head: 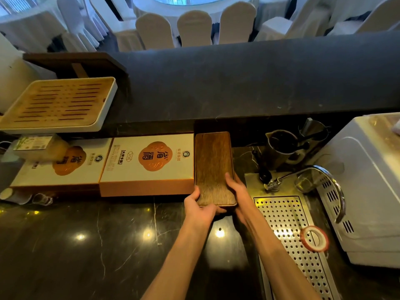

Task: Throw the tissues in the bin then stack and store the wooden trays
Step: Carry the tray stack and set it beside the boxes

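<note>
Left hand (200,205) grips near-left corner of dark brown rectangular wooden tray (214,167), frame centre | right hand (237,191) clasps its right edge | white-and-orange printed box (149,163) just beside, left

We list: near, a dark marble counter (86,245) flecked with light glints. Behind it, a raised dark ledge (238,79). Far, round tables (207,5) in white cloth, ringed by white-covered chairs (194,27); pale blue light on the middle tabletop.
</note>
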Motion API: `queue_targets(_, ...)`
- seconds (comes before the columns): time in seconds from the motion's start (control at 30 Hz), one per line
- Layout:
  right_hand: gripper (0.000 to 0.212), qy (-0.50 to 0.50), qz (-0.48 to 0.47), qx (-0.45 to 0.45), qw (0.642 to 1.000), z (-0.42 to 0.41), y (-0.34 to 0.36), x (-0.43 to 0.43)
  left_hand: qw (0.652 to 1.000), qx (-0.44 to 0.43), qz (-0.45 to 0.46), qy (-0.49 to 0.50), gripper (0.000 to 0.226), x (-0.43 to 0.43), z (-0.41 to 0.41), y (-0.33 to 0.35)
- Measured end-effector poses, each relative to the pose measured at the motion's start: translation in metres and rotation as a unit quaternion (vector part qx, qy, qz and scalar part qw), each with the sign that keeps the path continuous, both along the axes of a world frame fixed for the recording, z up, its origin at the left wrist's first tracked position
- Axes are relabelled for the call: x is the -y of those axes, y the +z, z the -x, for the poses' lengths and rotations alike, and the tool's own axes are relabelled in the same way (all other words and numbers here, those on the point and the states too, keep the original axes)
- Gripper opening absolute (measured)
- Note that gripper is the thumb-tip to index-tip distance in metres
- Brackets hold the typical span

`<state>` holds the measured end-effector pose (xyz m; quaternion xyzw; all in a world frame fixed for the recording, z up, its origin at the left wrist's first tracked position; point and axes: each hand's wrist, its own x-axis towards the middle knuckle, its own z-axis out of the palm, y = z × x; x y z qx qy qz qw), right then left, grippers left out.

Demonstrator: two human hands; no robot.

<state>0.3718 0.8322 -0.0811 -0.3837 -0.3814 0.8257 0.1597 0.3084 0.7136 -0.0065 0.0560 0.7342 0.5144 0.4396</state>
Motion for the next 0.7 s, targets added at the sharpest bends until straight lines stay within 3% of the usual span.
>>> queue_targets(0.07,0.065,-0.018,-0.042,0.032,0.998,0.005,-0.005,0.003,0.991,0.092,-0.017,0.094,0.022,-0.011,0.004,0.0)
queue_targets(0.1,0.063,-0.029,-0.053,0.04,0.997,0.007,-0.009,0.005,0.975,0.164,-0.041,0.145,0.012,-0.012,0.006,0.005)
queue_targets(0.17,0.059,-0.042,-0.064,0.048,0.996,0.01,-0.013,0.004,0.962,0.22,-0.035,0.155,0.01,-0.016,0.008,0.004)
queue_targets(0.27,0.061,-0.034,-0.077,0.056,0.995,0.011,-0.013,0.001,0.987,0.141,0.0,0.079,0.082,-0.011,0.004,-0.001)
queue_targets(0.3,0.063,-0.031,-0.075,0.058,0.995,0.01,-0.01,0.002,0.993,0.105,0.014,0.053,0.095,-0.01,0.001,-0.002)
queue_targets(0.4,0.066,-0.015,-0.064,0.07,0.995,0.011,-0.001,0.004,0.989,0.127,0.012,0.081,0.097,-0.004,-0.002,0.015)
queue_targets(0.6,0.059,0.015,0.014,0.011,1.0,-0.001,0.012,-0.004,0.997,0.048,0.058,0.009,0.093,-0.002,-0.011,0.033)
queue_targets(0.7,0.055,0.01,0.014,0.027,0.999,-0.004,0.0,-0.007,0.999,0.038,0.024,0.0,0.08,0.008,-0.012,0.034)
